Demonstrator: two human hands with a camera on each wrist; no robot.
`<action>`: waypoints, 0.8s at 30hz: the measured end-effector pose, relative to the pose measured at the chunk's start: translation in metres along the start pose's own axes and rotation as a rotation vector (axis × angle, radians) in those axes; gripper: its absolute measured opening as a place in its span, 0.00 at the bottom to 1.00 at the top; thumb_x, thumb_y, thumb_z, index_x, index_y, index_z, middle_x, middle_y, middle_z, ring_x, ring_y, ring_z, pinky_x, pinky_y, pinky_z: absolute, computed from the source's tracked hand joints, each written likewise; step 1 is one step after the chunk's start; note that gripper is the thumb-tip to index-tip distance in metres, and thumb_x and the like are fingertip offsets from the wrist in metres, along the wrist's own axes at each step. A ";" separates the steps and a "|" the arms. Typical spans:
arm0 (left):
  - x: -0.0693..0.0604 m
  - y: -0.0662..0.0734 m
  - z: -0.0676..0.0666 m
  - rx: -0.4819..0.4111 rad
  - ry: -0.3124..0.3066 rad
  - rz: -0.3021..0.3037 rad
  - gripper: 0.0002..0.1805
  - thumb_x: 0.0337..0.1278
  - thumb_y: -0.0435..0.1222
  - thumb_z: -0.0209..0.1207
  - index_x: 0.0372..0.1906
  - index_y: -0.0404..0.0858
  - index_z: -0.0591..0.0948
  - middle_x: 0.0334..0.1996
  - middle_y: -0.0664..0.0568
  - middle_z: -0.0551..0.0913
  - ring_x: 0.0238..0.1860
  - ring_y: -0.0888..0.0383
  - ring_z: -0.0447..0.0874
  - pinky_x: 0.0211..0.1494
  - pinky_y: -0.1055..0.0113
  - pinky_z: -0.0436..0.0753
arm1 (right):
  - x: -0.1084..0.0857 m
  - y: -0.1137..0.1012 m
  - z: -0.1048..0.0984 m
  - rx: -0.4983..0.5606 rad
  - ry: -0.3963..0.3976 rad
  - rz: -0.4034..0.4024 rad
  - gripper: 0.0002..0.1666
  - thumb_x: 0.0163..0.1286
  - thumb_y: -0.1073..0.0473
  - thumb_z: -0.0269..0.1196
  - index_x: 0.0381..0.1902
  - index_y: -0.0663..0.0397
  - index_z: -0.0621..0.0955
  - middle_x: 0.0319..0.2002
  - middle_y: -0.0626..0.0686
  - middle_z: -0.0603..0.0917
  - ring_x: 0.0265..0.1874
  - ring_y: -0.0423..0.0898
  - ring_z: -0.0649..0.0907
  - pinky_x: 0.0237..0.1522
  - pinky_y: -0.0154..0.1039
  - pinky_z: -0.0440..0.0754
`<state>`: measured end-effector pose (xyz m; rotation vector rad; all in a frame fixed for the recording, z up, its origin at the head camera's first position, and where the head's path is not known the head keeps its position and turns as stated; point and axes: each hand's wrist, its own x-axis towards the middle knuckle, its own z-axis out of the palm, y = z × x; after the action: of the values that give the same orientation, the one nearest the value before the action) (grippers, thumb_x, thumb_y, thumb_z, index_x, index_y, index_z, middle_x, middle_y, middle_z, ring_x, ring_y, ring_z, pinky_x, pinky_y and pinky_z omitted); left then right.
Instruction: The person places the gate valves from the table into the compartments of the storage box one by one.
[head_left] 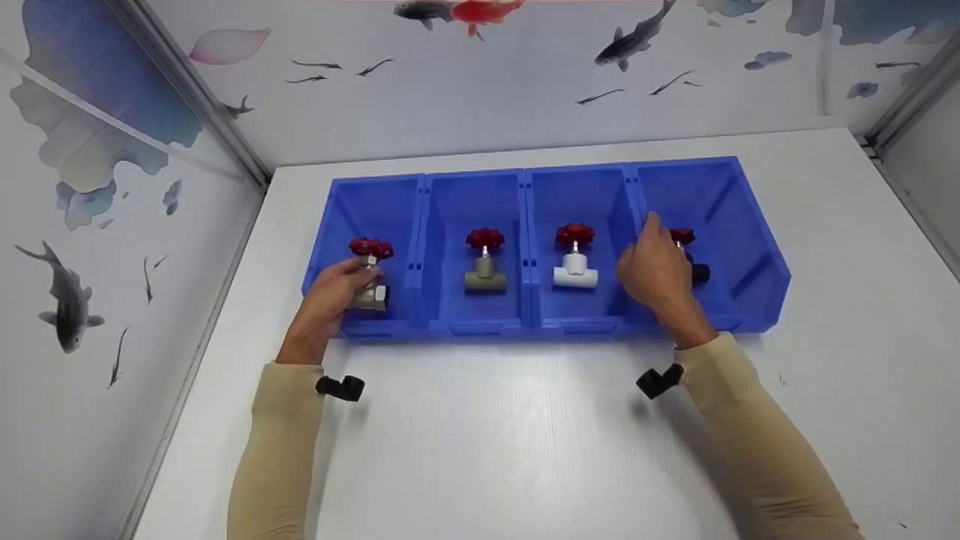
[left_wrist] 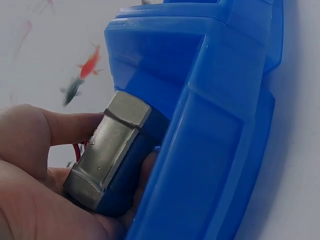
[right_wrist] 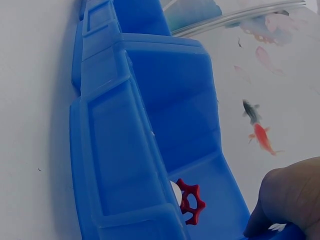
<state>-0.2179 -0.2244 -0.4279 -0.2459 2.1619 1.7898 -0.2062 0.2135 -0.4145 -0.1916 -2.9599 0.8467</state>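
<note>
In the leftmost blue bin [head_left: 379, 193], my left hand [head_left: 326, 296] holds a metal valve [left_wrist: 112, 150] with a red handwheel [head_left: 371, 247]. The thumb and fingers lie around its grey body in the left wrist view. My right hand [head_left: 656, 266] is over the divider beside the rightmost bin [head_left: 757, 255], pinching the wall; some of its fingers are hidden. Just right of that hand, a black valve [head_left: 700, 273] with a red handwheel is partly covered. A white valve [head_left: 575, 276] and an olive-green valve [head_left: 485, 280], both with red handwheels, stand in the middle bins.
The blue bins stand side by side in a row on a white table [head_left: 480, 435]. A white back wall [head_left: 480, 97] printed with fish rises behind them, and a side panel [head_left: 150, 247] stands at left. Black wrist mounts [head_left: 343, 388] stick out from both sleeves.
</note>
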 end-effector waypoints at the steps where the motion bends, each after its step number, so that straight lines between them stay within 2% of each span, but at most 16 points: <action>1: 0.001 0.000 0.000 0.005 0.003 -0.004 0.30 0.73 0.40 0.52 0.73 0.32 0.63 0.66 0.40 0.71 0.58 0.56 0.71 0.58 0.67 0.71 | 0.000 0.000 0.000 0.003 -0.005 0.004 0.34 0.73 0.62 0.45 0.71 0.72 0.54 0.54 0.74 0.75 0.50 0.72 0.79 0.48 0.66 0.75; 5: 0.005 0.001 0.002 0.024 0.006 -0.025 0.32 0.72 0.40 0.53 0.75 0.33 0.61 0.68 0.40 0.69 0.63 0.52 0.68 0.62 0.64 0.68 | 0.001 0.000 0.000 0.011 -0.025 0.019 0.34 0.73 0.61 0.45 0.72 0.71 0.53 0.56 0.74 0.74 0.51 0.71 0.78 0.50 0.66 0.75; 11: 0.010 0.002 0.007 0.054 0.003 -0.031 0.30 0.71 0.41 0.54 0.73 0.35 0.65 0.63 0.42 0.72 0.55 0.55 0.71 0.55 0.66 0.72 | 0.001 0.000 -0.001 0.009 -0.028 0.027 0.34 0.74 0.61 0.45 0.73 0.71 0.52 0.56 0.74 0.73 0.52 0.71 0.78 0.50 0.66 0.75; 18: 0.017 0.001 0.010 0.046 0.009 -0.029 0.28 0.70 0.40 0.55 0.70 0.34 0.68 0.54 0.47 0.76 0.46 0.59 0.76 0.48 0.68 0.76 | -0.001 0.000 -0.001 0.014 -0.006 0.012 0.35 0.74 0.61 0.46 0.73 0.72 0.52 0.57 0.75 0.73 0.53 0.72 0.78 0.51 0.67 0.75; 24: 0.022 -0.001 0.010 0.064 0.017 -0.038 0.29 0.70 0.41 0.55 0.71 0.35 0.68 0.57 0.45 0.75 0.44 0.60 0.76 0.48 0.69 0.75 | -0.002 0.000 0.000 0.004 0.013 -0.010 0.35 0.73 0.61 0.46 0.72 0.74 0.53 0.58 0.76 0.73 0.54 0.73 0.77 0.53 0.67 0.73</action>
<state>-0.2372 -0.2131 -0.4383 -0.2865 2.2066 1.7012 -0.2046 0.2133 -0.4150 -0.1815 -2.9441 0.8463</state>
